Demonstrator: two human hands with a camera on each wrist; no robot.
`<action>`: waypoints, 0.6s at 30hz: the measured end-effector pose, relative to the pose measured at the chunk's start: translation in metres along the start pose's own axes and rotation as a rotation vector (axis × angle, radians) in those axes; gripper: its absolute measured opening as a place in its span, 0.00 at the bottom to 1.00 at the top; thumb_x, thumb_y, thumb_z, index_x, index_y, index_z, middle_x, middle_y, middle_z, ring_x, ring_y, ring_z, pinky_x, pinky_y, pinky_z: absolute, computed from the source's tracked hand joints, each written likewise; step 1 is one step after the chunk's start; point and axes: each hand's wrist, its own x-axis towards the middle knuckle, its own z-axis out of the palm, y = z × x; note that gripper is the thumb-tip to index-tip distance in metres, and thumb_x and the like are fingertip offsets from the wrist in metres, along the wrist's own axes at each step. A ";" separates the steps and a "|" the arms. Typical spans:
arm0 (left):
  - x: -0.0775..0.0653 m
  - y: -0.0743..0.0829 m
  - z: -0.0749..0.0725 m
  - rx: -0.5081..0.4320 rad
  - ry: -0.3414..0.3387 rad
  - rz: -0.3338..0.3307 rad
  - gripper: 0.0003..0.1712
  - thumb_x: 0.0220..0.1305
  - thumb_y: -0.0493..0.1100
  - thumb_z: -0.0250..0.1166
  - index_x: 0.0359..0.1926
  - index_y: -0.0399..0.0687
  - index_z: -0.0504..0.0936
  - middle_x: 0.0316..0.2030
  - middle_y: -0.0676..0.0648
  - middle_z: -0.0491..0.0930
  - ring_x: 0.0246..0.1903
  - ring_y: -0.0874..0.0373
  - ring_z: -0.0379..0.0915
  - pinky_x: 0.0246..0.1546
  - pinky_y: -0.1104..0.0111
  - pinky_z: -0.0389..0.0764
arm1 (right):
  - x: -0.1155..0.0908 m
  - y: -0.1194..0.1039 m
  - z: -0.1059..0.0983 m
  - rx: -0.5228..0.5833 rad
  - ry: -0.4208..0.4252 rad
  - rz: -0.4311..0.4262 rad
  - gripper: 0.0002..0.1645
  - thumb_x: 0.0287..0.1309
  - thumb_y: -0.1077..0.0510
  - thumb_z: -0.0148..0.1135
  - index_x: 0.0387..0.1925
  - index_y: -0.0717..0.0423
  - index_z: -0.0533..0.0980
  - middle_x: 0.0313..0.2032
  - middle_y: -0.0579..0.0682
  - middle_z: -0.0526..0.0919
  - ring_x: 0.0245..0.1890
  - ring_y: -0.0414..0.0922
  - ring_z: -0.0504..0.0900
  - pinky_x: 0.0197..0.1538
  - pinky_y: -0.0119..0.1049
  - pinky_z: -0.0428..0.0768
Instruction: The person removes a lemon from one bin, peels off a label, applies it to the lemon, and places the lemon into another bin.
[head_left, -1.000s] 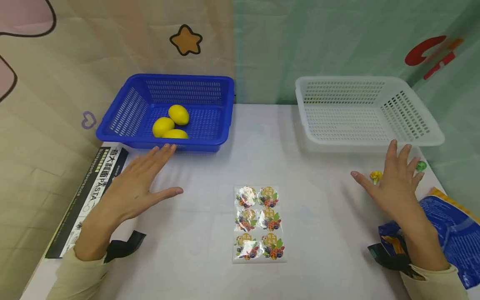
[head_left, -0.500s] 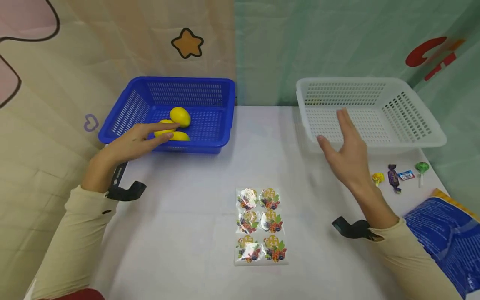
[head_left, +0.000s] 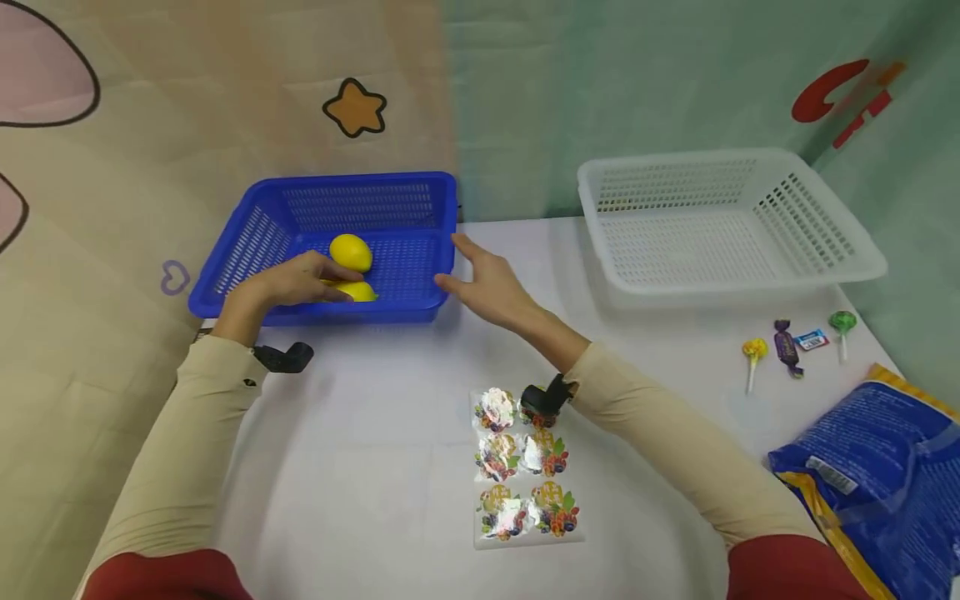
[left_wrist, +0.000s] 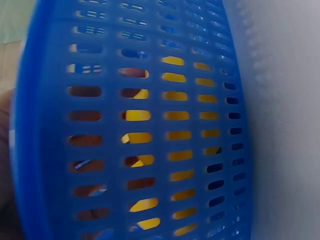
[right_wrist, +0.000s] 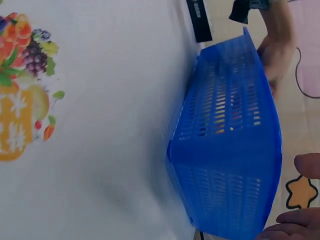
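Note:
My left hand (head_left: 300, 282) reaches over the near rim of the blue basket (head_left: 408, 312), its fingers and thumb round a yellow lemon (head_left: 358, 292) near the front wall. Another lemon (head_left: 351, 252) lies just behind the fingers. In the left wrist view, yellow lemon (left_wrist: 175, 116) surfaces and parts of fingers show through the slots. My right hand (head_left: 491, 283) is at the basket's right rim, thumb and fingers spread and fairly straight. Its fingertips also appear by the rim in the right wrist view. The left hand hides some of the fruit.
A white basket (head_left: 622, 283) stands at the back right. In front of it lie two lollipops (head_left: 754, 350) and two small wrapped sweets (head_left: 787, 350). A blue packet (head_left: 877, 467) is at the right edge. A sheet of fruit stickers (head_left: 525, 483) lies front centre, partly under the right forearm.
My left hand has moved from the near side of the blue basket down onto the lemons. My right hand has swung left from the white basket's front to the blue basket's right rim.

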 end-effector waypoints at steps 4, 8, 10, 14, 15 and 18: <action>0.010 -0.003 0.004 0.009 -0.041 0.025 0.25 0.67 0.30 0.60 0.64 0.30 0.71 0.59 0.30 0.73 0.56 0.39 0.68 0.64 0.44 0.64 | 0.010 -0.007 0.019 -0.036 -0.050 -0.005 0.49 0.67 0.47 0.58 0.75 0.64 0.45 0.76 0.60 0.39 0.75 0.53 0.46 0.74 0.41 0.52; 0.016 -0.001 0.006 0.032 -0.074 0.042 0.26 0.67 0.30 0.59 0.66 0.31 0.70 0.62 0.29 0.69 0.55 0.39 0.65 0.64 0.42 0.62 | 0.011 -0.005 0.025 -0.055 -0.037 0.001 0.50 0.67 0.47 0.56 0.75 0.65 0.43 0.77 0.59 0.35 0.75 0.54 0.44 0.74 0.43 0.51; 0.017 -0.001 0.006 0.039 -0.091 0.035 0.26 0.68 0.31 0.58 0.67 0.32 0.69 0.65 0.28 0.65 0.58 0.37 0.62 0.65 0.40 0.59 | 0.011 -0.005 0.027 -0.058 -0.036 -0.001 0.49 0.67 0.46 0.56 0.76 0.64 0.43 0.77 0.58 0.35 0.75 0.53 0.43 0.74 0.44 0.51; 0.016 -0.003 0.006 0.028 -0.109 0.019 0.26 0.69 0.31 0.58 0.67 0.33 0.68 0.67 0.27 0.60 0.63 0.34 0.58 0.65 0.38 0.56 | 0.011 -0.006 0.031 -0.063 -0.058 0.000 0.49 0.68 0.45 0.54 0.76 0.62 0.42 0.77 0.56 0.33 0.76 0.52 0.42 0.74 0.45 0.51; 0.016 -0.003 0.006 0.026 -0.108 0.026 0.26 0.69 0.31 0.58 0.67 0.33 0.68 0.67 0.27 0.61 0.64 0.34 0.58 0.65 0.38 0.56 | 0.011 -0.006 0.031 -0.068 -0.060 0.002 0.49 0.68 0.44 0.54 0.76 0.61 0.42 0.77 0.55 0.33 0.76 0.52 0.42 0.74 0.44 0.51; 0.016 -0.003 0.006 0.019 -0.088 0.051 0.26 0.68 0.32 0.59 0.66 0.33 0.70 0.65 0.29 0.65 0.62 0.36 0.61 0.65 0.40 0.59 | 0.011 -0.007 0.031 -0.079 -0.064 0.009 0.49 0.69 0.44 0.54 0.76 0.60 0.41 0.77 0.54 0.32 0.76 0.51 0.42 0.74 0.44 0.51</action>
